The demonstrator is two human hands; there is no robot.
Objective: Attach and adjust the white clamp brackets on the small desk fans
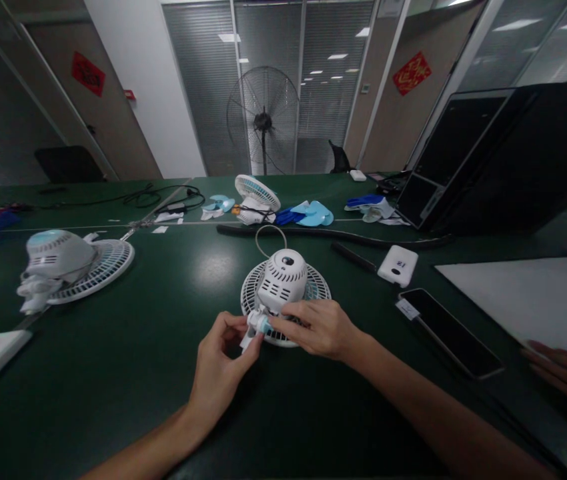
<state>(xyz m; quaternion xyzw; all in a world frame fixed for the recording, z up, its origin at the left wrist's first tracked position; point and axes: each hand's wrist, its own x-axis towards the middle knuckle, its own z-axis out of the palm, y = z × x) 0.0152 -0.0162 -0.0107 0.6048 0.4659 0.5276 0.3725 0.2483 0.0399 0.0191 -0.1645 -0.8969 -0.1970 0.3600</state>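
A small white fan [283,273] lies grille-down on the green table in front of me, its vented motor housing facing up. My left hand [221,363] pinches the white joint [254,320] at the near end of the housing between thumb and fingers. On that joint is a light-blue knob [264,325], and the fingers of my right hand [321,327] reach it from the right. The right thumb is hidden under the hand. A thin cable [272,227] loops up behind the housing.
Another white fan [58,257] lies at left; a third [258,197] is farther back beside light-blue blades [316,213]. A black strip [333,234] crosses behind my fan. To the right are a white device [397,265], a phone [451,333] and another person's hand [566,373].
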